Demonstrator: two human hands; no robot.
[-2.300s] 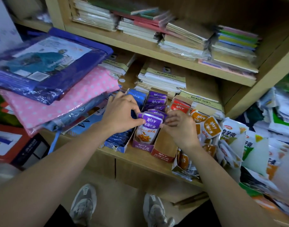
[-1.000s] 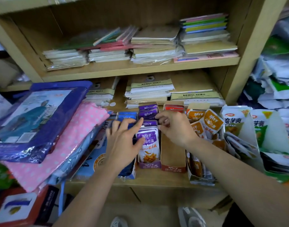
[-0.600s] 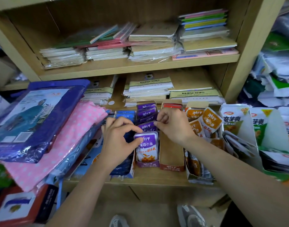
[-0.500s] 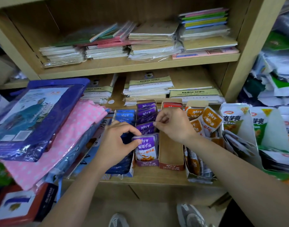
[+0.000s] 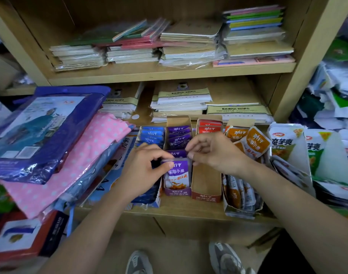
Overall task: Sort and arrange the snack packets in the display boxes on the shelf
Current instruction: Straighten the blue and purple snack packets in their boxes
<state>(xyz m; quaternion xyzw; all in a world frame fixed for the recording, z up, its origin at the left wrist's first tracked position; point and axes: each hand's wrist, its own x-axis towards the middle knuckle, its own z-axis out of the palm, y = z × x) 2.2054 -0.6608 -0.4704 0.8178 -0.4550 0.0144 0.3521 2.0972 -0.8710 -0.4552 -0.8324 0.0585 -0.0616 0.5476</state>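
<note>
Four narrow display boxes stand side by side on the lower shelf. The purple box (image 5: 177,192) holds a row of purple packets. My left hand (image 5: 143,171) pinches the top left corner of the front purple packet (image 5: 177,175), which stands upright against the box's front wall. My right hand (image 5: 214,153) has curled fingers pinching the purple packets at their top right edge, just behind the front one. The blue box (image 5: 156,200) lies partly under my left hand, with blue packets (image 5: 151,134) at its back. Only a few red packets (image 5: 209,125) sit at the back of the red box (image 5: 206,196).
Orange packets (image 5: 256,141) spill over a torn box (image 5: 240,210) on the right, beside large white and green snack bags (image 5: 285,147). Stacked paper pads (image 5: 181,99) fill the shelf's back. Pink dotted (image 5: 74,159) and blue (image 5: 40,127) plastic-wrapped bundles overhang the left. My shoes (image 5: 224,258) show below.
My left fingers, spread over the blue box a second ago, have curled onto the front purple packet's top. The packet now stands straighter at the box front. My right hand has barely moved.
</note>
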